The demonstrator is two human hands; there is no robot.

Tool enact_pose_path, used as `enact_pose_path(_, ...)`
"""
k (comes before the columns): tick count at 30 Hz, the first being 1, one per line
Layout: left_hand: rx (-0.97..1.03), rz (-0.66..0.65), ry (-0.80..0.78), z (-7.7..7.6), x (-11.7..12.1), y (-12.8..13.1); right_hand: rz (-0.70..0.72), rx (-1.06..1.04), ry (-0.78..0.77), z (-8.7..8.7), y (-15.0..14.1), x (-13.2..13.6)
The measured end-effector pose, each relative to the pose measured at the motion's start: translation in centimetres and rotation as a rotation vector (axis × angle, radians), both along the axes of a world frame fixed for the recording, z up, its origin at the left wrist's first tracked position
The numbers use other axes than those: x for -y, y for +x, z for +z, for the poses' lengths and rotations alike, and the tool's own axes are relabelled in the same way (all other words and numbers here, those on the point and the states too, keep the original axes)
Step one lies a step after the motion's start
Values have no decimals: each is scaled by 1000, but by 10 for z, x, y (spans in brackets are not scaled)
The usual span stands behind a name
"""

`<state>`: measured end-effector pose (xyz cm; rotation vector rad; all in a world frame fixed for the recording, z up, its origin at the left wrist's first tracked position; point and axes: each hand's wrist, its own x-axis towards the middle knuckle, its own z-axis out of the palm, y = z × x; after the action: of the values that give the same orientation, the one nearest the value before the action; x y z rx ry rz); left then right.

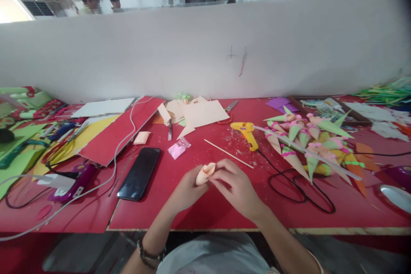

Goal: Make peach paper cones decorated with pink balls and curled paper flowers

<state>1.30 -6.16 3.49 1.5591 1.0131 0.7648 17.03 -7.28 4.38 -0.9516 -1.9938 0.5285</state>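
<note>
A rolled piece of cream paper or foam [204,174], shaped like a small open tube, is between my two hands above the red table. My left hand [189,185] is closed round its left side. With bent fingers, my right hand [236,182] pinches its right edge. The tube's opening faces up and away from me. Just beyond my hands lies a thin wooden stick [227,153]. A yellow glue gun [246,132] rests to the right of the stick, a clear glue stick jutting from its back. Left of my hands are a pink packet [179,147] and a black phone [139,174].
Many small colourful paper cones [302,135] are piled at the right. Cream sheets [205,113] and red-handled scissors [228,111] lie by the grey partition [199,51]. A white cable [115,158] crosses the left side near a purple power strip [75,182]. The glue gun's black cord [289,175] loops at right.
</note>
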Motion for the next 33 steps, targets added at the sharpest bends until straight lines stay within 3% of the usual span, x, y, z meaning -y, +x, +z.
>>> enact_pose_path(5, 58, 10, -98, 0, 0, 3, -25, -91, 40, -6, -2, 1)
enact_pose_path(15, 58, -13, -9, -4, -2, 2, -64, -115, 8, -10, -7, 5)
enact_pose_path(20, 79, -10, -31, -1, -4, 3, -35, -42, -56, -14, -8, 2)
enact_pose_path(27, 104, 5, -74, 0, -5, 6, -54, -143, -20, -13, -9, -3)
enact_pose_path(33, 48, 83, 76, -11, -10, 6, 2, -101, 3, -12, -8, -8)
